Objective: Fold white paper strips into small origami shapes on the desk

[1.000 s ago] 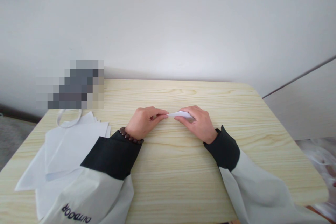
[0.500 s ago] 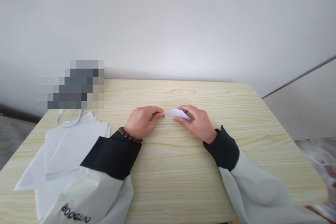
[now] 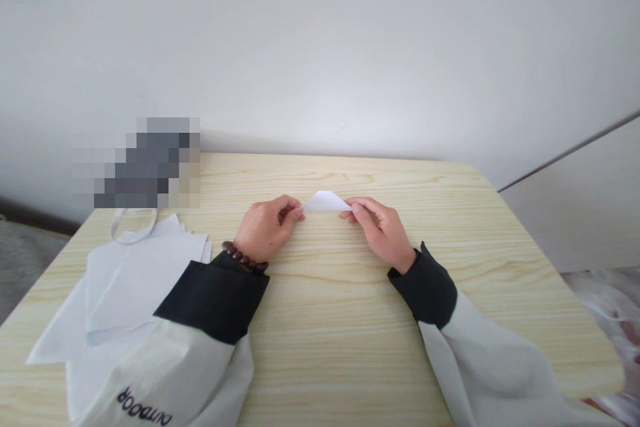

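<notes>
A small folded piece of white paper (image 3: 325, 201) stretches between my two hands above the middle of the table. Its top is a blunt peak, and its lower edge runs nearly straight. My left hand (image 3: 270, 225) pinches the left corner between thumb and fingers; a dark bead bracelet (image 3: 245, 258) circles that wrist. At the opposite corner, my right hand (image 3: 381, 230) grips the paper with the thumb on the near side and the fingers behind. Both fingertip areas partly cover the paper's ends.
Several loose white sheets (image 3: 135, 287) overlap at the left of the wood-grain table (image 3: 340, 347), beside my left sleeve. On them rests a white ring (image 3: 133, 240), partly under a pixelated dark object (image 3: 145, 167). A pale wall (image 3: 320, 47) borders the table's far edge.
The folded paper has turned from a tilted, narrow view to show its broad face with the peak up. My right hand has shifted its grip to the right corner.
</notes>
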Demonstrator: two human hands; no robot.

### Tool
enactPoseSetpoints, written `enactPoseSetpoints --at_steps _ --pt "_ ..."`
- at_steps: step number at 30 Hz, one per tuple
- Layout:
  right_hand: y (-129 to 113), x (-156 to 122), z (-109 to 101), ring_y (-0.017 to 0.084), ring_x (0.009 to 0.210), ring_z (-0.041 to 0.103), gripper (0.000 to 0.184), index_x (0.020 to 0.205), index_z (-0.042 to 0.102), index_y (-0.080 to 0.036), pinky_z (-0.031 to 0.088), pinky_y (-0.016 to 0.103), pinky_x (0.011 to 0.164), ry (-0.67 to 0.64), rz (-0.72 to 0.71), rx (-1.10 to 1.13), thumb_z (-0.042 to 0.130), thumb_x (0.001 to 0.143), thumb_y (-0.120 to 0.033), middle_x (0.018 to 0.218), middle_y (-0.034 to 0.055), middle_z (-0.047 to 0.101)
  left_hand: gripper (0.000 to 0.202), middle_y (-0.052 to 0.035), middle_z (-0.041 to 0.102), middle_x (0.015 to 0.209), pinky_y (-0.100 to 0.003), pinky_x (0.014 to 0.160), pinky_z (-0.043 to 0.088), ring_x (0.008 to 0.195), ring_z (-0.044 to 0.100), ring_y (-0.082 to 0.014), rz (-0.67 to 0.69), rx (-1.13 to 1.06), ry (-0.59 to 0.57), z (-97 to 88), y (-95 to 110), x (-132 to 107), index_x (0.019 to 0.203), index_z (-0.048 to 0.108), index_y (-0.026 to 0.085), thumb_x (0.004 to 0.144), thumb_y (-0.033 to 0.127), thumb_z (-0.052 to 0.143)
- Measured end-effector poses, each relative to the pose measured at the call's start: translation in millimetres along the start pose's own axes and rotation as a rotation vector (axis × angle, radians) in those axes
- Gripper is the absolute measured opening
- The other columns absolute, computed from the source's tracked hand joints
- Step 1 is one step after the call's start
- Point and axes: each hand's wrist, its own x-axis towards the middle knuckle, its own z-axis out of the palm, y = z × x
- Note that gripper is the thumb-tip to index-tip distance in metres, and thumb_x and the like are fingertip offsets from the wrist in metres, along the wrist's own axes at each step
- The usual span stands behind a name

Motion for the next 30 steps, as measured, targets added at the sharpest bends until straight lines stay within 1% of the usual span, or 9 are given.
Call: enactPoseSetpoints --at_steps 5,10,15,20,23,27,30 --pt "3.0 0.3 1.0 0.016 0.074 0.066 0.021 0.098 0.063 -0.018 0.051 0.026 0.066 0.023 -0.019 -0.029 0.05 0.088 -0.032 0.084 0.004 0.071 0.023 0.0028 0.064 0.06 -0.022 0.05 0.035 0.046 0.047 -0.0098 0.0 -0.012 -0.02 -0.3 0.1 -0.3 0.077 0.066 0.018 0.081 0.035 0.05" --pt "1.9 0.8 0.2 0.015 0.072 0.066 0.018 0.09 0.065 -0.018 0.051 0.026 0.067 0.038 0.001 -0.032 0.053 0.086 -0.031 0.081 0.0034 0.072 0.027 0.0042 0.057 0.05 -0.022 0.048 0.032 0.044 0.045 -0.01 0.006 -0.016 -0.061 -0.5 -0.9 -0.5 0.074 0.066 0.019 0.082 0.039 0.05" --pt "3.3 -0.1 -0.2 0.015 0.071 0.067 0.018 0.087 0.067 -0.019 0.053 0.027 0.068 0.016 0.016 0.011 0.054 0.085 -0.032 0.081 0.0036 0.073 0.027 0.0046 0.054 0.047 -0.022 0.046 0.031 0.044 0.044 -0.0102 0.026 -0.036 -0.053 -2.4 -1.4 -1.3 0.071 0.065 0.019 0.083 0.037 0.049" --pt "4.2 -1.0 0.3 0.016 0.068 0.068 0.02 0.091 0.066 -0.018 0.055 0.028 0.067 -0.037 0.047 0.098 0.055 0.084 -0.033 0.08 0.0045 0.073 0.032 0.0036 0.058 0.051 -0.021 0.046 0.032 0.047 0.046 -0.0101 0.046 -0.064 -0.089 -4.5 3.4 -2.4 0.073 0.067 0.019 0.084 0.04 0.046" --pt "3.7 -1.2 1.0 0.016 0.068 0.068 0.019 0.09 0.066 -0.018 0.055 0.028 0.066 -0.044 0.044 0.118 0.056 0.083 -0.033 0.08 0.0047 0.073 0.035 0.0025 0.061 0.053 -0.021 0.048 0.035 0.048 0.049 -0.0105 0.041 -0.083 -0.127 -3.8 3.6 -1.8 0.071 0.07 0.019 0.085 0.04 0.046" --pt "3.9 -1.0 1.7 0.016 0.07 0.069 0.018 0.089 0.066 -0.018 0.056 0.029 0.068 -0.049 0.057 0.157 0.056 0.083 -0.033 0.08 0.005 0.073 0.034 -0.0002 0.07 0.066 -0.021 0.058 0.046 0.058 0.061 -0.0122 0.017 -0.245 -0.193 -2.6 -0.9 -0.5 0.077 0.071 0.018 0.086 0.039 0.046" --pt "5.0 -0.7 1.8 0.017 0.072 0.069 0.02 0.089 0.065 -0.018 0.057 0.031 0.071 -0.063 0.085 0.21 0.057 0.083 -0.034 0.082 0.0056 0.074 0.032 -0.0019 0.073 0.073 -0.023 0.063 0.051 0.063 0.065 -0.0132 -0.005 -0.355 -0.238 -2.6 -4.4 0.1 0.081 0.071 0.017 0.086 0.039 0.048"
